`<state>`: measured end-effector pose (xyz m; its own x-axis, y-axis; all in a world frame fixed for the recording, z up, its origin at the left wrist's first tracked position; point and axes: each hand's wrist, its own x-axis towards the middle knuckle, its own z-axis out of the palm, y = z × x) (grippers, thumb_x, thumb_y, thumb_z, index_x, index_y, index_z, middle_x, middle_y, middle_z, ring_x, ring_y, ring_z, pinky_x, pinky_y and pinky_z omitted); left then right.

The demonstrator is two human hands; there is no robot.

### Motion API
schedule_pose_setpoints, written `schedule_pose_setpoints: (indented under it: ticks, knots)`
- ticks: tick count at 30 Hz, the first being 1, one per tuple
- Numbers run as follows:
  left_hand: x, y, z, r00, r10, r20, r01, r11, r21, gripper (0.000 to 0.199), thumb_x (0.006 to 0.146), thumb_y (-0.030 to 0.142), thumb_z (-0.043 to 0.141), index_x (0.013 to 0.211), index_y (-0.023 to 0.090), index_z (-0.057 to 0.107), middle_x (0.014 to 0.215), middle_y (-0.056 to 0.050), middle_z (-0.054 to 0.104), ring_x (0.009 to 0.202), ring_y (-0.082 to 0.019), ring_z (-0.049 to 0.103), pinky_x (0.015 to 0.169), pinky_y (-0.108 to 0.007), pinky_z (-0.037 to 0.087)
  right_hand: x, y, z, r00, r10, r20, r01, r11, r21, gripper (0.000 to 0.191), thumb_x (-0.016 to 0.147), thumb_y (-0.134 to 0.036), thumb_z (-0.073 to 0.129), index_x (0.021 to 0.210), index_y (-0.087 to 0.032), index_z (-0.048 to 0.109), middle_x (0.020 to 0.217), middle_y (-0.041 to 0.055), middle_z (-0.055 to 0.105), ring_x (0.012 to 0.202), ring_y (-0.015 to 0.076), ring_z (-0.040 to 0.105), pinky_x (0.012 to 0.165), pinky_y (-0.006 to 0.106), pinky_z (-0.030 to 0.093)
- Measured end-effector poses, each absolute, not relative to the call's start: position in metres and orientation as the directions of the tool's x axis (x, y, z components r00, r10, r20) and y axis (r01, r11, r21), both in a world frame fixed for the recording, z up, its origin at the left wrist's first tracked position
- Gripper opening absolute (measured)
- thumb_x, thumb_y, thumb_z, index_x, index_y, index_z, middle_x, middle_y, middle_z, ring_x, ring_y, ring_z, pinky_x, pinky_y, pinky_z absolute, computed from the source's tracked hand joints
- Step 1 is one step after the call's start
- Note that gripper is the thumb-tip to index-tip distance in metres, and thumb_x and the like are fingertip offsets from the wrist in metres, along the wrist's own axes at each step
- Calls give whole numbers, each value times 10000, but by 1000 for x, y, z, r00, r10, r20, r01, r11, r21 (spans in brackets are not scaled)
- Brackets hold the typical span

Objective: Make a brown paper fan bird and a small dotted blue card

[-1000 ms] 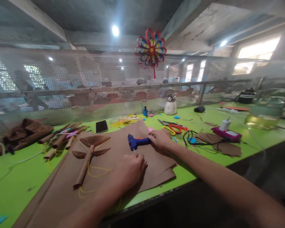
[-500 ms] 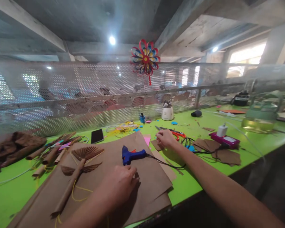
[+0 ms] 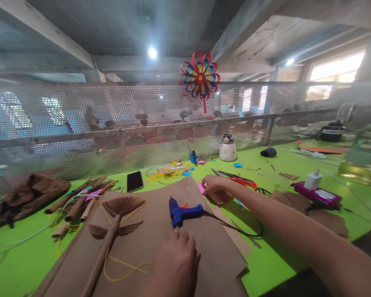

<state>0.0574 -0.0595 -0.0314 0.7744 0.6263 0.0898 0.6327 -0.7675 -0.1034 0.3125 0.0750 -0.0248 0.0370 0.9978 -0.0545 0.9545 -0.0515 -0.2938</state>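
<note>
My left hand (image 3: 181,258) is closed, its fingers curled just below the back end of a blue glue gun (image 3: 185,212). I cannot tell if they touch it or pinch something small. The glue gun lies on its side on large sheets of brown paper (image 3: 160,198), its black cord running right. My right hand (image 3: 216,187) reaches past it to the paper's right edge, fingers bent down beside a pink paper piece (image 3: 201,189). What those fingers hold, if anything, is hidden. A brown paper fan-shaped piece on a rolled stem (image 3: 113,231) lies left of my left hand, with yellow string.
Rolled brown paper tubes (image 3: 77,206), crumpled brown paper (image 3: 34,192) and a phone (image 3: 135,181) lie left. Orange-handled scissors (image 3: 239,180) lie behind my right hand. A magenta power strip (image 3: 318,194), brown paper scraps (image 3: 330,220) and a jug (image 3: 365,161) stand right. A perforated metal screen (image 3: 126,123) backs the table.
The view has turned slightly left. My right hand has moved left and down, off the scissors' side; the small brown square under it is out of sight. My left hand stays near the glue gun.
</note>
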Motion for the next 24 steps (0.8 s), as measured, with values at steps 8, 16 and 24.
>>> schedule_pose_setpoints:
  ticks: [8,16,24]
  knots:
    - [56,-60,-27,742,670,1,670,-742,13,231,871,230,441,921,140,647,960,-129,646,908,-297,579,778,-454,478,328,90,-34,52,986,-158,865,-123,-486,291,481,-265,822,711,-135,698,686,24,676,695,186,614,582,233,427]
    - [57,-64,-21,725,689,11,688,-725,38,239,874,264,447,905,132,644,972,-140,641,948,-303,565,817,-456,463,353,78,-25,281,952,-118,571,-265,-777,319,898,-316,539,1172,-154,540,1160,83,574,962,197,598,798,401,517]
    - [52,-63,-24,707,699,105,696,-715,75,242,863,303,442,865,146,627,921,-121,641,895,-285,579,767,-418,464,364,56,-34,549,829,107,266,-52,-963,312,895,-314,545,1162,-153,547,1151,81,577,955,195,597,793,394,517]
